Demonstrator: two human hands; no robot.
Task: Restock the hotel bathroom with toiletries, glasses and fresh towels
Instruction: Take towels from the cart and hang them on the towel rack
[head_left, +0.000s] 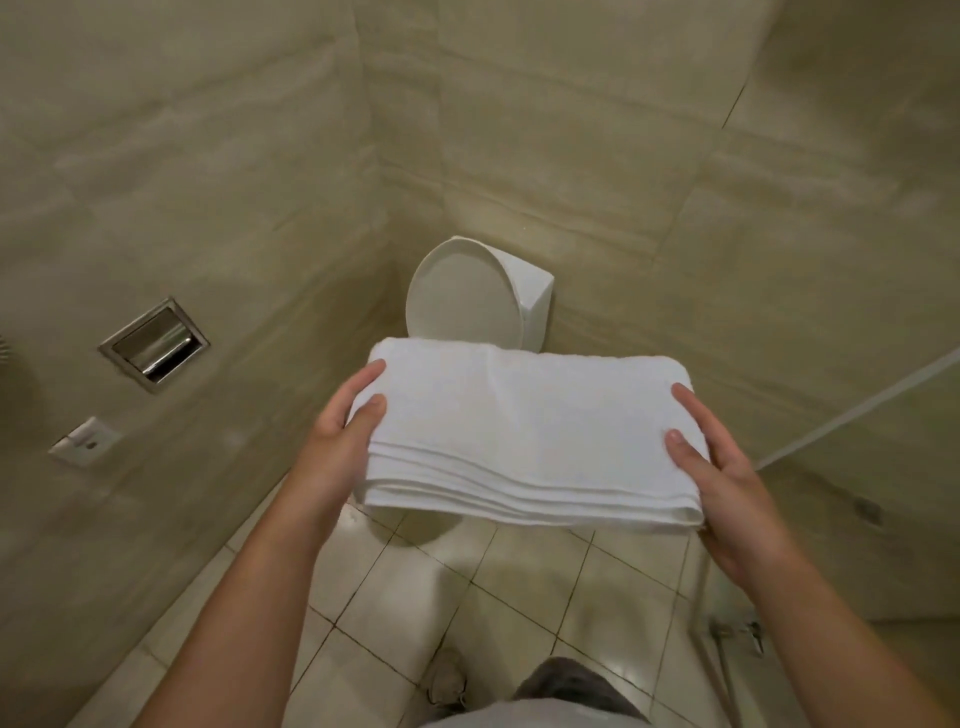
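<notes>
nearest, the left hand (345, 415) and right hand (711, 467) each clamp one short end of the folded white towel (519, 431), thumbs on top and fingers tucked underneath. the towel is carried level in the air above the tiled floor (519, 587), in front of the toilet (467, 296). it looks soft, light and floppy, likely to sag or unfold if taken by one end, so supporting both ends from below seems the sound grip. farther left, a recessed paper holder (153, 343) sits in the wall.

Arms outstretched, left hand (337, 431) and right hand (727, 483) gripping towel (519, 431) ends
</notes>
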